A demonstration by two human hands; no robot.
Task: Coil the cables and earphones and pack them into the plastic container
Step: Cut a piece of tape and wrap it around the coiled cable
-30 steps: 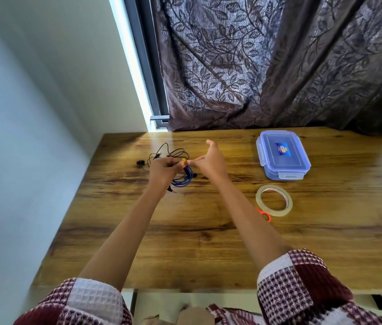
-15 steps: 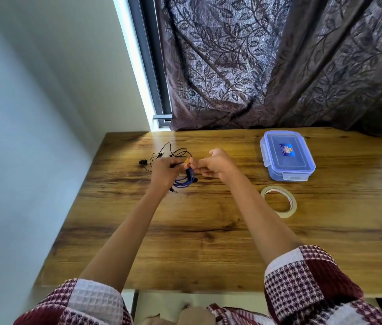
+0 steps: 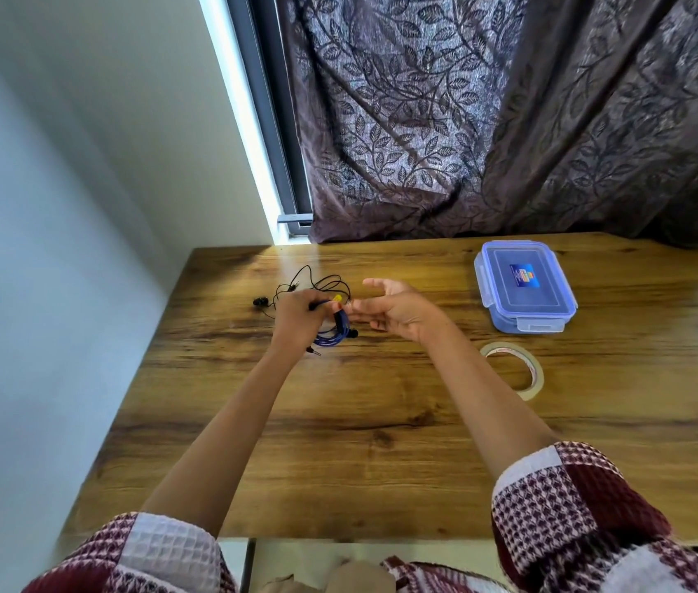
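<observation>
At the desk's ten o'clock corner, tangled black earphones are lying beside the left hand, whose grip is clasping a coiled blue cable. The right hand is hovering just beside it, grip open, fingers relaxed. A lidded plastic container is sitting at two o'clock, a tape roll at three.

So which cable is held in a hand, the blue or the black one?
The blue cable, coiled in the left hand; the black earphones lie loose on the table behind it.
</observation>
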